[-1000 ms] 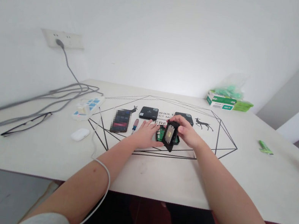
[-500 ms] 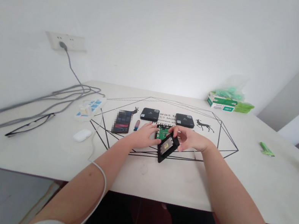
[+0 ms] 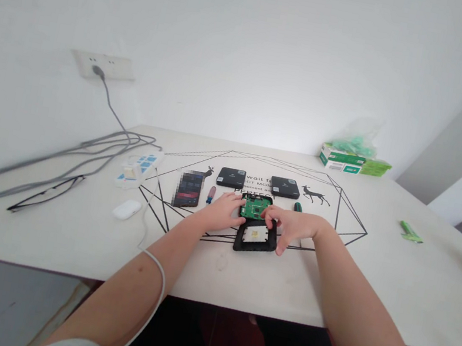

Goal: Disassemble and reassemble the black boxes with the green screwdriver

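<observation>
A green circuit board in a black case lies flat on the table. My left hand grips its left end, fingers at the upper edge and thumb at the lower one. Nearer me a black cover rests flat, a silvery plate with a yellowish square facing up. Over the right side of board and cover hovers my right hand. Its fingers bend down towards the board's lower right corner, while the thumb stands apart beside the cover; nothing shows in its grasp. Whether those fingertips touch the board I cannot tell.
Behind stand two black boxes. A screwdriver and phone lie left, a green handle right. A white cable crosses my left forearm. Farther left are a power strip, white case and glasses.
The black cover was tilted in my right hand; now it lies flat in front of the board, and that hand has let go. The green handle has come into sight. My left hand stays put.
</observation>
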Available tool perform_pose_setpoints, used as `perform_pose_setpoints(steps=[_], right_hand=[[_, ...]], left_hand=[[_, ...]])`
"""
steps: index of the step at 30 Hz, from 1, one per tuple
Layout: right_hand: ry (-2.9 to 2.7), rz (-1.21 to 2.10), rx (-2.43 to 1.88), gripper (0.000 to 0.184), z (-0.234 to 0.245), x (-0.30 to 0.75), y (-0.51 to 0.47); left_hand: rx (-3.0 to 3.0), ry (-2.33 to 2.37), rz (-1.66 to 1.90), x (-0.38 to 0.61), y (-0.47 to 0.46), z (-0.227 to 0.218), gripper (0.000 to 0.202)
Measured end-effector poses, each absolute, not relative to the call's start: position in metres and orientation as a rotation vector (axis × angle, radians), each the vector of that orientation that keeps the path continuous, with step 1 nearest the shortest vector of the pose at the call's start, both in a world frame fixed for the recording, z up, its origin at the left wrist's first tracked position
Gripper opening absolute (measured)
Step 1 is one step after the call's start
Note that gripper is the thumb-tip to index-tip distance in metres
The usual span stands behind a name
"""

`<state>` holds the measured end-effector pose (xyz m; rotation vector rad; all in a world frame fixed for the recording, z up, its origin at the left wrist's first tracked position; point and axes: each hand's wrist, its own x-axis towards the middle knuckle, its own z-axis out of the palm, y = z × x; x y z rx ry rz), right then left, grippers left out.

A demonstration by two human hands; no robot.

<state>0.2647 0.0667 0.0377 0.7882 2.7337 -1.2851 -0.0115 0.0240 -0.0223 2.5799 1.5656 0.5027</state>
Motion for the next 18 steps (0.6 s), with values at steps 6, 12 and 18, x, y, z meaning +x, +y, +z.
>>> perform_pose_setpoints(steps=[6, 12, 18], right_hand=[[2.903, -1.044, 0.9, 0.045, 0.026, 0.258, 0.07], [3.242, -0.799, 1.396, 0.012, 0.005, 0.236, 0.07], [3.318, -0.557, 1.219, 0.014, -0.006, 0.211, 0.065]], left_hand=[[2.554, 1.571, 0.523, -0.012, 0.024, -0.022, 0.057], [2.52, 1.546, 0.569, -0.011, 0.027, -0.023, 0.058], [2.49, 1.543, 0.606, -0.005, 0.028, -0.025, 0.072]])
